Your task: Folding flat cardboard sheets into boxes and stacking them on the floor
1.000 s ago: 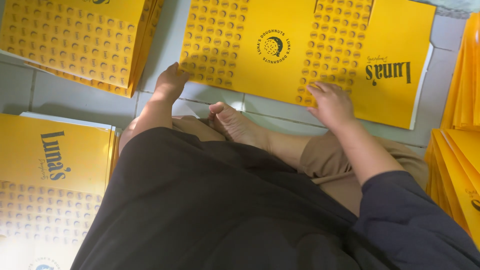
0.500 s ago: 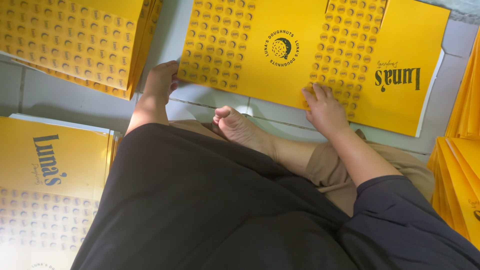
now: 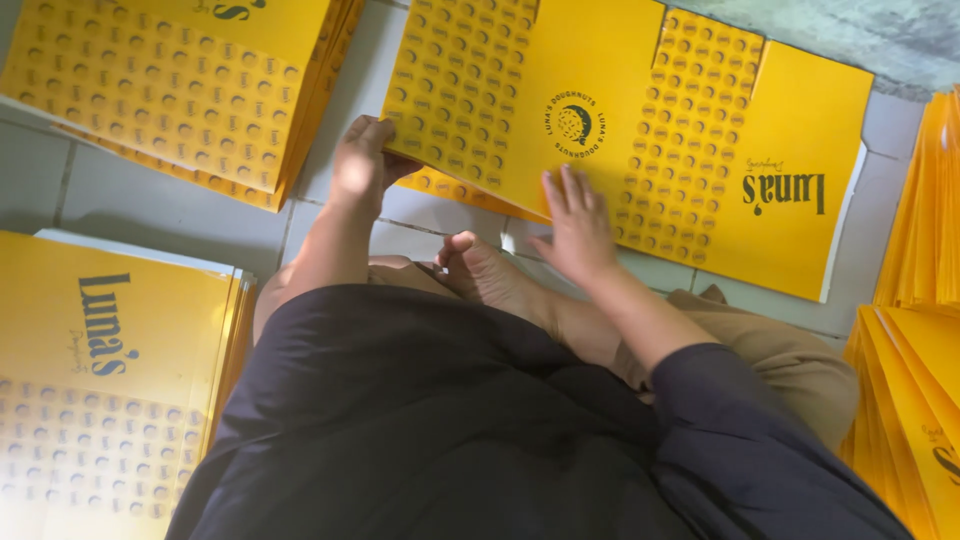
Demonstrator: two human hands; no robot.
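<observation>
A flat yellow cardboard sheet (image 3: 640,130) with dotted bands, a round black logo and black lettering lies on the tiled floor in front of me. My left hand (image 3: 362,160) grips its near left corner, fingers curled around the edge, which is raised so that a yellow strip shows beneath it. My right hand (image 3: 577,222) lies flat on the sheet's near middle, fingers spread, just below the logo. My bare foot (image 3: 490,275) rests on the floor between the two hands.
A stack of the same yellow sheets (image 3: 160,90) lies at the far left, another stack (image 3: 110,360) at my left side. More yellow sheets (image 3: 915,390) are piled at the right edge. A grey concrete surface (image 3: 880,35) borders the top right.
My right hand slid left from the right dotted band to the sheet's middle and flattened. My left hand took hold of the near left corner and lifted it.
</observation>
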